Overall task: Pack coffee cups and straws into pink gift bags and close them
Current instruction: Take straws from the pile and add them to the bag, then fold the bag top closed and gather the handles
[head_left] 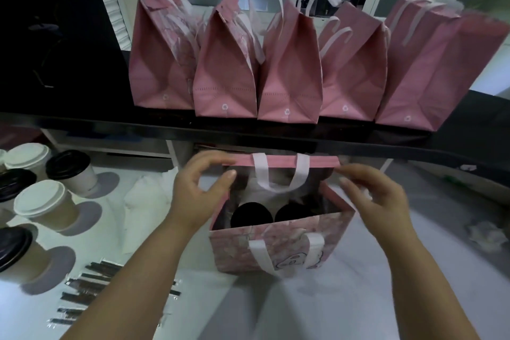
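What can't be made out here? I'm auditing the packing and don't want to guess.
Head view:
- Open bag: its front wall hides everything below the two black lids; straws inside cannot be seen.
- Five closed bags on the shelf: walls hide contents.
- Straws: left forearm covers some, so no count.
- Cups at left: cut by the frame edge.
- Right hand: motion blur; grip on the rim unclear.

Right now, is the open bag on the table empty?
No, two black-lidded cups stand side by side inside the open bag.
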Action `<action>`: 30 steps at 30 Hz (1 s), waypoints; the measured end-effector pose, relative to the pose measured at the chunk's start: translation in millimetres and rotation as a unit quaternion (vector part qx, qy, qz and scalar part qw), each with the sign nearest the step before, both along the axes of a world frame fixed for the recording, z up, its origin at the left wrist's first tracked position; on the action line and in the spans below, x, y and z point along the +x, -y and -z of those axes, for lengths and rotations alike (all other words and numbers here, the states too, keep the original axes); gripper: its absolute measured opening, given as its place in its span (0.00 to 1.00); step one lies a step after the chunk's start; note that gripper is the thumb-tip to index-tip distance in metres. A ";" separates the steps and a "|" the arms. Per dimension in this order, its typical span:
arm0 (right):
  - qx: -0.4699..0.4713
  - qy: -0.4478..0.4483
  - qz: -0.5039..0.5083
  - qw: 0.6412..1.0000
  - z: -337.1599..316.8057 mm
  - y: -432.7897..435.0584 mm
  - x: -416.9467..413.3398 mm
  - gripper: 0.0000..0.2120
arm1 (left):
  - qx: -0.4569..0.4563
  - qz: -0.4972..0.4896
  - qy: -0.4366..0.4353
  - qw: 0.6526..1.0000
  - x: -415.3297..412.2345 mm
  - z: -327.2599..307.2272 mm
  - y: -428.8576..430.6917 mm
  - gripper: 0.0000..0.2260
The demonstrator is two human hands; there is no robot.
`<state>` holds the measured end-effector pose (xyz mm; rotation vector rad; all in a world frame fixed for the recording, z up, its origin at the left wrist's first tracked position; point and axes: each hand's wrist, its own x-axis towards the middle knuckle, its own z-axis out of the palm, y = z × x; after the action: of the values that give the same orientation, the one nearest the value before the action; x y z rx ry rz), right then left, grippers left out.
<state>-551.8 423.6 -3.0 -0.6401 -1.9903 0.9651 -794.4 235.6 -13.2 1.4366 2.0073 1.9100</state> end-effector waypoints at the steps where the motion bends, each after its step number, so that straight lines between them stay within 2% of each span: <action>1: -0.073 -0.030 -0.002 0.997 10.1 -1.0 10.8 0.10 | 0.008 0.002 0.067 0.998 1.8 8.4 7.9 0.10; 4: -0.220 -0.063 -0.060 0.972 45.7 -0.8 31.3 0.15 | 0.029 0.022 0.213 0.976 10.7 43.5 33.1 0.17; 7: -0.290 -0.067 -0.099 0.950 64.9 13.8 30.1 0.18 | 0.038 0.043 0.257 0.965 30.3 72.0 49.6 0.33; 8: -0.302 -0.069 -0.099 0.946 69.0 20.5 26.1 0.16 | 0.025 0.051 0.263 0.963 37.1 78.4 51.5 0.33; 10: -0.318 -0.081 -0.084 0.941 74.7 35.4 16.4 0.12 | -0.027 0.042 0.264 0.963 48.6 85.0 50.4 0.24; 12: -0.324 -0.100 -0.052 0.939 80.5 46.2 7.0 0.10 | -0.082 -0.016 0.254 0.964 52.4 84.6 43.4 0.15; 15: -0.323 -0.112 -0.020 0.940 85.4 53.0 -0.3 0.12 | -0.069 -0.044 0.296 0.952 48.8 80.3 34.0 0.03; 18: -0.331 -0.132 -0.013 0.934 87.6 55.6 -1.9 0.12 | -0.028 -0.043 0.330 0.942 39.8 77.3 36.4 0.07; 21: -0.341 -0.143 -0.005 0.929 94.6 57.6 -0.6 0.11 | -0.023 -0.025 0.345 0.938 34.1 81.6 44.4 0.05; 26: -0.340 -0.093 -0.006 0.936 117.5 60.5 17.0 0.13 | -0.135 -0.016 0.315 0.939 31.6 109.6 60.3 0.13; 30: -0.337 -0.057 0.034 0.939 137.7 62.7 31.9 0.18 | -0.140 -0.028 0.338 0.930 28.1 125.0 68.6 0.17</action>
<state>-519.9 360.8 -140.7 -0.9833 -1.5005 1.6186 -766.3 167.0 -138.2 0.5425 1.8650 1.7081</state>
